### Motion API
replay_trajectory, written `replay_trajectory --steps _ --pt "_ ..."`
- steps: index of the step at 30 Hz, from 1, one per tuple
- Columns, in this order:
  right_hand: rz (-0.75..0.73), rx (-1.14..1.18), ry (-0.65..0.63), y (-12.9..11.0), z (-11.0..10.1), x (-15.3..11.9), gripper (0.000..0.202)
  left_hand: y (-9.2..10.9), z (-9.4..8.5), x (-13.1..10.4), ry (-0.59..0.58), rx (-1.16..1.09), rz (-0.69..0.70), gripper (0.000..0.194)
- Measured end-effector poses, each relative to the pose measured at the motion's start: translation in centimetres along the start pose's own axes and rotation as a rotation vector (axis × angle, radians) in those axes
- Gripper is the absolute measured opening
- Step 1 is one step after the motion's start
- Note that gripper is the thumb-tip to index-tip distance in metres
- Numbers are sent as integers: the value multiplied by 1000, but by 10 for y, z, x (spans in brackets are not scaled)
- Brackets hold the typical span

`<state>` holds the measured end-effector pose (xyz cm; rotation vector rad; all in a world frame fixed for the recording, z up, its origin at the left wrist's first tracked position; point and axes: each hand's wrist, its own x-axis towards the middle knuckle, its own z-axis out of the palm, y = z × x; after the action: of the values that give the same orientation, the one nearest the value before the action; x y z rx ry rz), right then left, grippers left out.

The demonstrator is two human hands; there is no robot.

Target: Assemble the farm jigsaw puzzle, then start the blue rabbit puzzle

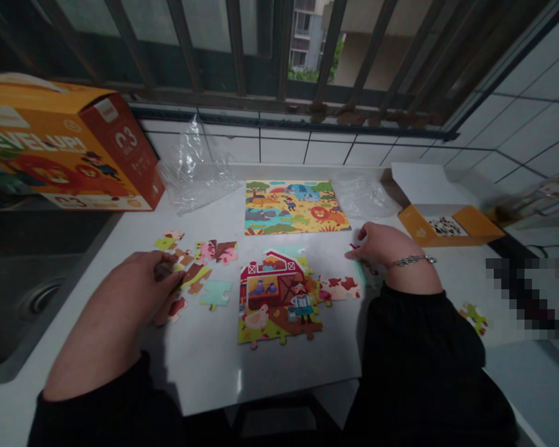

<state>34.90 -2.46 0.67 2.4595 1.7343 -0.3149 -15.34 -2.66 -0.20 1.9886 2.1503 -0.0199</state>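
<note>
A partly joined farm puzzle lies flat on the white counter, showing a red barn, a hen and a farmer. A cow section lies at its right edge. Over the loose pieces on the left, my left hand has thumb and fingers closed at a puzzle piece that they largely cover. Near it are a pig section and a pale blue piece. My right hand, with a chain bracelet at the wrist, has its fingertips pinched on a puzzle piece beyond the cow section; its picture is mostly hidden.
Behind the puzzle lies a finished safari picture, with clear plastic wrapping beside it. A large orange box stands left by the sink. An open small box and loose pieces are right.
</note>
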Motion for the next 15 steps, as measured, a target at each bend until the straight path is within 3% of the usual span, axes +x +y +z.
replay_trajectory --steps 6,9,15 --pt "-85 85 -26 -12 2 0 36 3 -3 -2 -14 8 -18 49" --pt "-155 181 -46 -16 -4 -2 10 2 -1 -1 -2 7 -8 47" --pt "-469 527 41 -30 -11 -12 29 1 1 0 -3 8 12 48"
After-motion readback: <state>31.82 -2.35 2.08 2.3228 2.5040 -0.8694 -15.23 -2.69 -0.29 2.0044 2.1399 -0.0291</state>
